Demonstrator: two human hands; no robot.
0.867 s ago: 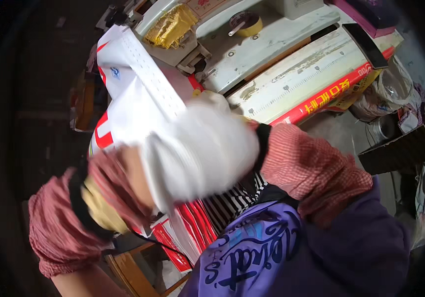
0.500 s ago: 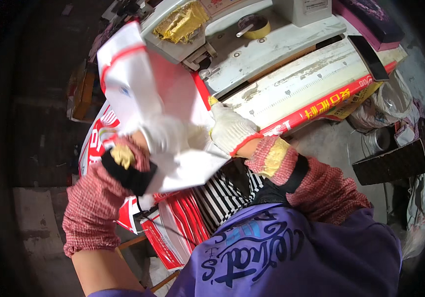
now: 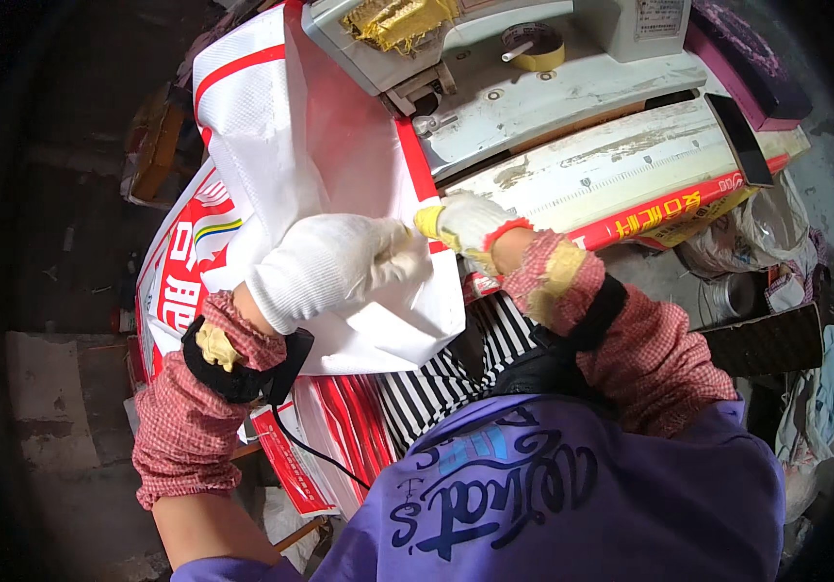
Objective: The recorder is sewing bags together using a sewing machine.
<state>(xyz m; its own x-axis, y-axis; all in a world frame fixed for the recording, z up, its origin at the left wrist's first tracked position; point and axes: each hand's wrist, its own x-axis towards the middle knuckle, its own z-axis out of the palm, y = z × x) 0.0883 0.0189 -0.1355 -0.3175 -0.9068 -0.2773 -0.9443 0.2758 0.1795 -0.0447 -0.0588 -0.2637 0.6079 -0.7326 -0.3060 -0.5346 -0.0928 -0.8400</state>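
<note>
A large white woven sack (image 3: 247,112) with red bands and red panels spreads before me, its near edge hanging over my lap. My left hand (image 3: 334,267), in a white knit glove, has its fingers closed on the sack near its right side. Close by, my right hand (image 3: 470,225), in a white glove with yellow fingertips, pinches the sack's red-banded right edge. The two hands are almost touching. Just beyond them stands a pale grey sewing machine (image 3: 557,121), its needle end beside the sack. Folds of the sack partly hide the left fingertips.
A roll of tape (image 3: 543,60) sits on the machine bed, and a black phone (image 3: 737,141) lies at the worktop's right end near a dark purple box (image 3: 756,73). Folded red-and-white sacks (image 3: 325,441) are stacked by my lap. A dark box (image 3: 766,339) stands right.
My left hand has moved right toward my right hand, closing on the sack. The sack has settled flatter, and my right hand has shifted slightly in the picture.
</note>
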